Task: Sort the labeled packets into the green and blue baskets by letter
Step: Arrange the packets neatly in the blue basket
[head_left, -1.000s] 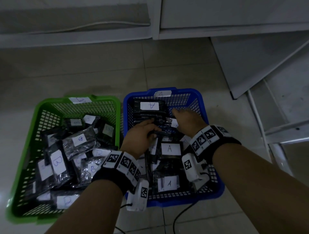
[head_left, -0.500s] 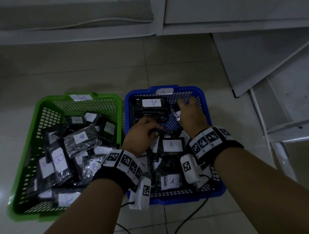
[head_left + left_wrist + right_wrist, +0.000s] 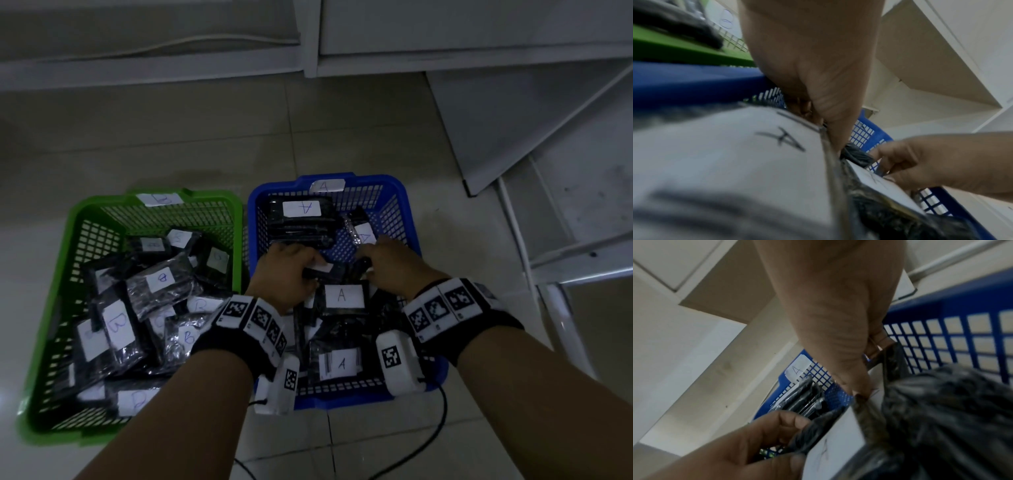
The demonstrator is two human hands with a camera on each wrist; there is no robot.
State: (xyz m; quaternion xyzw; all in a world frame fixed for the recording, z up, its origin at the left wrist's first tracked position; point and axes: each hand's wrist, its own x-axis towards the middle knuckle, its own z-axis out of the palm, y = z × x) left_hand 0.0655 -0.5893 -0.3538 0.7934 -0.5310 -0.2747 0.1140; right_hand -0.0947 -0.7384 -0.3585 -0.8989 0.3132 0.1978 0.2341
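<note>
Both hands are inside the blue basket (image 3: 408,209), which is tagged A and holds black packets with A labels. My left hand (image 3: 301,270) grips a black packet (image 3: 330,273) lying across the middle, fingers curled round its left end. My right hand (image 3: 374,261) pinches what looks like the same packet's right end, its thumb (image 3: 859,391) on the white label edge. A neat stack of A packets (image 3: 301,209) stands at the far left of the basket. The green basket (image 3: 85,214), tagged B, is full of B packets (image 3: 116,325).
The two baskets sit side by side on a tiled floor (image 3: 171,144). White cabinets (image 3: 445,34) run along the back. A leaning white board and metal frame (image 3: 534,240) stand at the right. Black cables (image 3: 435,438) trail on the floor near the blue basket's front.
My right hand has drawn back from the far right corner of the blue basket toward the middle, closing on the packet that my left hand grips. The left hand has barely moved.
</note>
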